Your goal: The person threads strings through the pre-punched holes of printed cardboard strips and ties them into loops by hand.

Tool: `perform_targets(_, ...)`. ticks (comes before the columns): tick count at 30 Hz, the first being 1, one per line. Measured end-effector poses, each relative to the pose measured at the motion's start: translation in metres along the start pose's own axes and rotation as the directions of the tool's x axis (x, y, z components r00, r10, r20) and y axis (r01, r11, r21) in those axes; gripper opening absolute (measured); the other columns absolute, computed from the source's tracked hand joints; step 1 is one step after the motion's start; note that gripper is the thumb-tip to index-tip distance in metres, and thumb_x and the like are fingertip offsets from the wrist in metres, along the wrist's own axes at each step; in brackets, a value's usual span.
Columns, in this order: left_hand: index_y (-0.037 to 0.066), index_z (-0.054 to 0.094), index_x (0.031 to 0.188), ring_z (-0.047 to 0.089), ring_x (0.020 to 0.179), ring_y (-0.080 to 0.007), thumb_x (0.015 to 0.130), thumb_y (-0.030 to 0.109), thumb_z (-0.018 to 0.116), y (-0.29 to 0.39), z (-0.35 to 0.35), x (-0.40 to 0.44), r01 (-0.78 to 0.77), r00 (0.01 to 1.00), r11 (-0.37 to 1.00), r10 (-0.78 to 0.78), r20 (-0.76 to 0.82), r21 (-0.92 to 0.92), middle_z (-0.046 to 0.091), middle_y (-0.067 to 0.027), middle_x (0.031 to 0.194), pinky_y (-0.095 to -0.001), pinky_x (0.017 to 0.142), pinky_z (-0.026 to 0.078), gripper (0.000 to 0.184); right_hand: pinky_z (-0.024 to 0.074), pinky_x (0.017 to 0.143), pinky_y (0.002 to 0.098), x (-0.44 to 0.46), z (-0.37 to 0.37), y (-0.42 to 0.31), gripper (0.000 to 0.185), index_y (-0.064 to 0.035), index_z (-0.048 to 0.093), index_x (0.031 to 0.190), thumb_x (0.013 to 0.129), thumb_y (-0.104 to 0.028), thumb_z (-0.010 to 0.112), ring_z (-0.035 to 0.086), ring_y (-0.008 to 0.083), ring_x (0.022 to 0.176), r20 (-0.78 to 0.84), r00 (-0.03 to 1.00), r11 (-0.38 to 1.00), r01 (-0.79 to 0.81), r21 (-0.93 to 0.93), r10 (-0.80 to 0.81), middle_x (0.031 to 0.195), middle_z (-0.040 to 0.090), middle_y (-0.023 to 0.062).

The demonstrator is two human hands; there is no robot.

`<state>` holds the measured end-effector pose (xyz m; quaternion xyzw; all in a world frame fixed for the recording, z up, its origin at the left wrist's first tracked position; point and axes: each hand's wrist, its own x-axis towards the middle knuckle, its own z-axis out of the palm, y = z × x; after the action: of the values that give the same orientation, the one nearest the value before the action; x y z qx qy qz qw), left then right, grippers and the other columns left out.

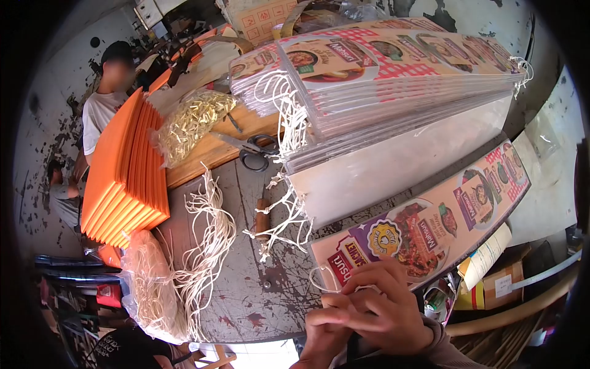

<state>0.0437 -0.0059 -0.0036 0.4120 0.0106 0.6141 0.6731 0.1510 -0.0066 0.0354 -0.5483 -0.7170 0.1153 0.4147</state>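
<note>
A long printed food banner (424, 237) lies on the near right of the table, with a loop of white string (312, 281) at its lower left corner. My right hand (387, 304) is closed over that corner, fingers bent around the string. Pressed up against it from the left, my left hand (326, 329) is closed too, its fingertips meeting the right hand's fingers at the string. The exact pinch is hidden between the fingers.
Behind lies a tall stack of plastic-covered banners (405, 86) with string ties. To the left are scissors (255, 154), a wooden-handled tool (263, 215), loose strings (206, 240), a bag of brass-coloured pieces (193, 120) and orange folded sheets (126, 178). A person (107, 98) is at the far left.
</note>
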Motion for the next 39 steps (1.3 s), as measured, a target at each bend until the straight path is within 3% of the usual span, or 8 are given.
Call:
perform_targets(8, 0.002, 0.051, 0.079, 0.049, 0.076, -0.0193, 0.084, 0.028, 0.051, 0.018, 0.009, 0.021, -0.046, 0.999, 0.980, 0.050, -0.018, 0.192, 0.049, -0.0088, 0.079, -0.0317, 0.067, 0.039, 0.026, 0.0434, 0.079, 0.0386, 0.001, -0.004, 0.004, 0.021, -0.0053, 0.059, 0.074, 0.057, 0.000, 0.067, 0.055, 0.0264, 0.090, -0.043, 0.989, 0.929, -0.119, 0.351, 0.143, 0.088, 0.056, 0.0086)
perform_targets(11, 0.003, 0.054, 0.076, 0.050, 0.071, -0.0223, 0.084, 0.044, 0.045, 0.034, -0.035, 0.014, -0.011, 0.968, 0.868, -0.114, 0.221, 0.496, 0.055, -0.0097, 0.078, -0.0338, 0.064, 0.038, 0.042, 0.0439, 0.079, 0.0389, -0.003, -0.001, 0.003, 0.019, -0.0067, 0.060, 0.074, 0.057, -0.002, 0.067, 0.054, 0.0261, 0.092, -0.089, 0.989, 0.943, -0.080, 0.323, 0.114, 0.090, 0.057, 0.0078)
perform_targets(14, 0.001, 0.058, 0.083, 0.055, 0.073, -0.0222, 0.086, 0.048, 0.041, 0.040, -0.011, -0.014, 0.347, 0.925, 0.700, -0.366, -0.103, 0.624, 0.059, -0.0141, 0.087, -0.0342, 0.068, 0.041, 0.050, 0.0439, 0.081, 0.0408, -0.002, -0.001, -0.001, 0.014, -0.0097, 0.061, 0.072, 0.060, -0.005, 0.068, 0.053, 0.0260, 0.094, -0.118, 0.988, 0.956, 0.126, 0.266, -0.098, 0.092, 0.057, 0.0073)
perform_targets(17, -0.003, 0.059, 0.096, 0.057, 0.088, -0.0244, 0.087, 0.042, 0.046, 0.047, 0.002, -0.035, 0.624, 0.640, 0.733, -0.280, -0.715, 0.271, 0.060, -0.0158, 0.096, -0.0353, 0.081, 0.045, 0.047, 0.0417, 0.083, 0.0435, -0.003, 0.001, -0.006, 0.018, -0.0103, 0.062, 0.084, 0.066, -0.007, 0.066, 0.054, 0.0253, 0.093, -0.093, 0.929, 0.893, 0.371, 0.254, -0.359, 0.096, 0.058, 0.0074)
perform_targets(20, -0.003, 0.059, 0.098, 0.058, 0.087, -0.0241, 0.084, 0.034, 0.054, 0.052, -0.029, -0.051, 0.529, 0.803, 0.650, -0.175, -0.570, 0.546, 0.060, -0.0167, 0.097, -0.0350, 0.081, 0.046, 0.040, 0.0332, 0.090, 0.0486, -0.011, 0.009, -0.007, 0.019, -0.0134, 0.064, 0.086, 0.068, -0.014, 0.069, 0.052, 0.0239, 0.101, -0.058, 0.891, 0.844, 0.447, 0.296, -0.451, 0.104, 0.056, 0.0046)
perform_targets(25, -0.004, 0.058, 0.094, 0.055, 0.079, -0.0111, 0.077, 0.029, 0.063, 0.063, -0.048, -0.041, 0.665, 0.734, 0.663, -0.495, -0.465, 0.344, 0.061, -0.0065, 0.088, -0.0206, 0.067, 0.042, 0.038, 0.0342, 0.089, 0.0479, -0.004, 0.006, -0.004, 0.015, -0.0127, 0.061, 0.077, 0.065, -0.014, 0.071, 0.051, 0.0266, 0.104, -0.029, 0.907, 0.845, 0.403, 0.350, -0.421, 0.102, 0.056, 0.0064)
perform_targets(32, -0.002, 0.055, 0.089, 0.054, 0.080, -0.0143, 0.083, 0.019, 0.057, 0.048, -0.035, -0.048, 0.583, 0.724, 0.807, -0.463, -0.512, 0.095, 0.056, -0.0081, 0.090, -0.0237, 0.072, 0.043, 0.022, 0.0375, 0.088, 0.0466, 0.000, 0.013, 0.004, 0.014, -0.0082, 0.061, 0.075, 0.067, -0.012, 0.071, 0.052, 0.0300, 0.102, -0.033, 0.956, 0.710, 0.239, 0.663, -0.291, 0.098, 0.057, 0.0094)
perform_targets(39, 0.001, 0.050, 0.085, 0.051, 0.079, -0.0166, 0.089, 0.023, 0.048, 0.045, -0.029, -0.051, 0.447, 0.881, 0.889, -0.419, -0.219, 0.097, 0.055, -0.0108, 0.092, -0.0253, 0.068, 0.041, 0.022, 0.0389, 0.088, 0.0462, -0.007, 0.008, -0.002, 0.013, -0.0074, 0.062, 0.074, 0.065, -0.010, 0.070, 0.054, 0.0313, 0.100, -0.143, 0.953, 0.813, 0.301, 0.498, -0.266, 0.098, 0.060, 0.0101)
